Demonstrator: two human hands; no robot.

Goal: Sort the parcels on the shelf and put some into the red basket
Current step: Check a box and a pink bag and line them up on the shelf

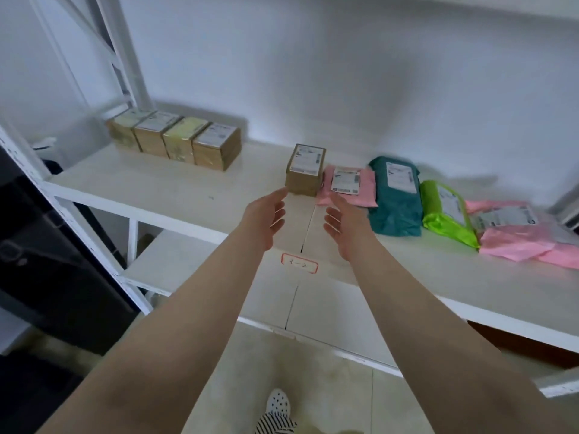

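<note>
Head view: my left hand (266, 214) and right hand (343, 222), both spread, flank the small box (305, 170); an uneven squeeze could topple it.

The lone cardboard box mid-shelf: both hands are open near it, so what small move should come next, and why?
Probably close both hands on the lone cardboard box: the left hand and right hand are open, palms facing, just short of it and holding nothing. It stands apart from the row of four boxes, so its sides look free.
</note>
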